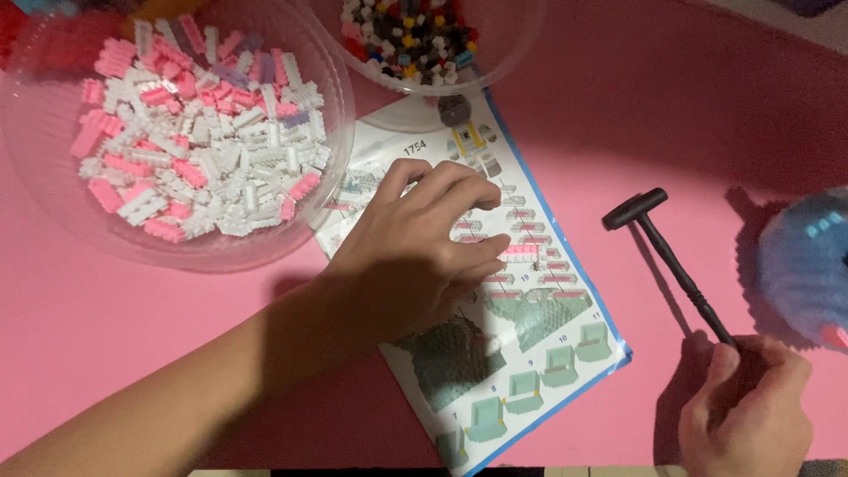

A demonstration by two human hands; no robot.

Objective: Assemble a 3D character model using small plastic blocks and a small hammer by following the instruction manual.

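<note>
My left hand (415,247) lies palm down on a printed instruction sheet (539,327), fingers together, with its fingertips touching a short row of pink bricks (523,251) on the page. My right hand (746,411) at the lower right grips the handle end of a small black hammer (669,258), whose head (634,208) points up and left above the pink surface. The hammer's head is clear of the sheet.
A clear bowl (53,190) of several pink and white bricks sits at the upper left. A second clear bowl (508,62) with mixed dark and coloured bricks is at the top centre. A fuzzy blue object (808,265) lies at the right edge. All rest on a pink mat (671,106).
</note>
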